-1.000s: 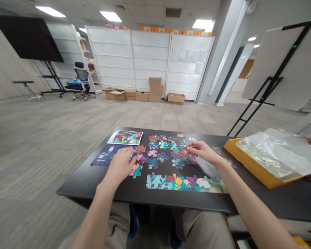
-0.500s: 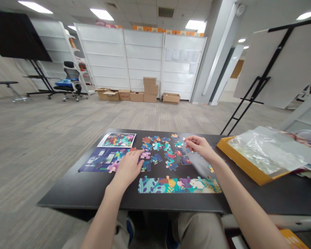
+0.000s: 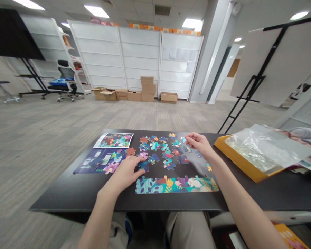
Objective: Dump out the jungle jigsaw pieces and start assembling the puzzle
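My left hand [image 3: 128, 172] lies low over the left side of the loose puzzle pieces with its fingers stretched out. Its fingertips are by a purple piece [image 3: 143, 155], and its thumb is at a dark blue piece [image 3: 144, 166]. At the back right of the pieces, the fingers of my right hand [image 3: 199, 142] are pinched at a small pale-blue puzzle piece [image 3: 182, 139]. Between the hands lie several loose pieces, among them a teal one [image 3: 154, 146] and a dark one [image 3: 182, 159]. A joined puzzle strip [image 3: 176, 185] with a white rabbit runs along the near side.
A printed reference picture [image 3: 114, 140] lies at the back left, above a dark blue sheet [image 3: 86, 165] with pieces on it. On the right, a yellow box lid [image 3: 241, 162] holds clear plastic wrapping [image 3: 256, 150]. The black table [image 3: 67, 197] ends just before my knees.
My left hand has drawn back slightly toward me, baring a brown piece and more of the purple one. My right hand has shifted a little to the right, still pinched. The view has turned slightly.
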The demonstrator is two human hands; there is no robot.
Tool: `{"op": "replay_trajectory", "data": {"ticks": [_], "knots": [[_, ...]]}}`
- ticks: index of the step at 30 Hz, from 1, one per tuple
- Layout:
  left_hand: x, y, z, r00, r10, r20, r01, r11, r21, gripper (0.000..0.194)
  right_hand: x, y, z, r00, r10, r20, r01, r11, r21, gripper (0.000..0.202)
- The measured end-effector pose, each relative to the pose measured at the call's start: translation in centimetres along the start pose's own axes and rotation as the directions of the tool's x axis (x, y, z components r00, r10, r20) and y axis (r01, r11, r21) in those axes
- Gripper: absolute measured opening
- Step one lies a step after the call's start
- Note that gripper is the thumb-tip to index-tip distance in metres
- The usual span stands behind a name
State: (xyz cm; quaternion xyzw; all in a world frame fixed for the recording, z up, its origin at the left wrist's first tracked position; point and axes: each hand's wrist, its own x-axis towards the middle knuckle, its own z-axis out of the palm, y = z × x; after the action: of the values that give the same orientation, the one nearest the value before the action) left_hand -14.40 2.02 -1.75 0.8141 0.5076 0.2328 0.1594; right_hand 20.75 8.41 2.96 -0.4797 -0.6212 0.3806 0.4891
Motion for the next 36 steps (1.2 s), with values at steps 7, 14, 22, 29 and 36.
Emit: {"op": "replay_trajectory", "data": {"ticks": [7,14,22,29,36], "knots": [[0.3,0.4,0.0,1.000,-0.014,0.002,0.014,1.000,0.002,0.040,0.0,-0.1,0.1,1.000,0.009,0.000,-0.009,1.000,0.009,0.043],[0.2,0.3,0.4,1.000,-0.016,-0.015,0.017,0.998,0.054,0.034,0.9,0.8,-3.8,0.976,-0.057,-0.212,0.048,0.998,-0.048,0.041],[0.6,0.5,0.5,1.000,-0.009,-0.024,0.012,0.994,0.104,0.028,1.1,3.4,-6.9,0.926,-0.179,-0.333,-0.114,0.708,-0.697,0.020],[0.9,1.2,0.6,1.000,-0.018,-0.008,0.019,0.990,0.137,0.023,1.1,3.5,-8.0,0.905,-0.145,-0.399,-0.229,0.624,-0.747,0.023],[1.2,2.0,0.9,1.000,-0.009,-0.020,0.012,0.987,0.159,0.021,1.1,3.9,-7.3,0.928,-0.113,-0.354,-0.214,0.615,-0.759,0.021]]}}
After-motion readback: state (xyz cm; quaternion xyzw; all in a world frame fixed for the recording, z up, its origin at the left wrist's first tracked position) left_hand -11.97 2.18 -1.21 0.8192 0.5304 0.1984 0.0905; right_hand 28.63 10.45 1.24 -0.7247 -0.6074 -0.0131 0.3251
